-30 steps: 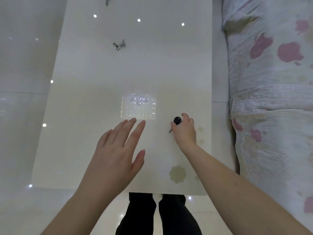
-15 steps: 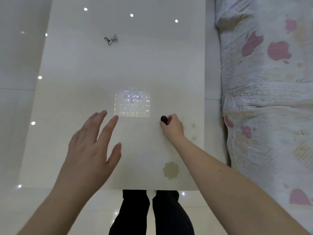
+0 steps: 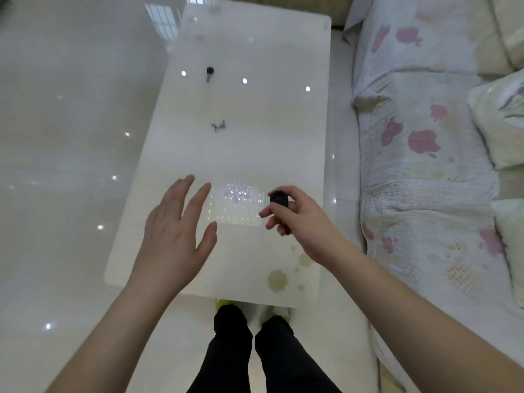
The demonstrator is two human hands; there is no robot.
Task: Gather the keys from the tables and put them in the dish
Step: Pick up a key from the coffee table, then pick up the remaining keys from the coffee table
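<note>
My right hand (image 3: 300, 219) pinches a black-headed key (image 3: 279, 199) above the near right part of the glossy white table (image 3: 255, 154); the key's blade is hidden by my fingers. With its fingers spread, my left hand (image 3: 177, 231) hovers over the near left of the table and holds nothing. Further along the table lies a small silver key on a dark ring (image 3: 219, 126). Beyond it rests another black-headed key (image 3: 209, 74). No dish is in view.
A sofa under a flowered cover (image 3: 425, 165) runs along the table's right side, with cushions at the far right. Shiny pale floor (image 3: 71, 137) lies to the left. My legs in dark trousers (image 3: 255, 353) stand at the table's near edge.
My right hand has lifted the black-headed key off the table. The view has tilted up, bringing the far black-headed key into sight. My left hand stays spread above the table.
</note>
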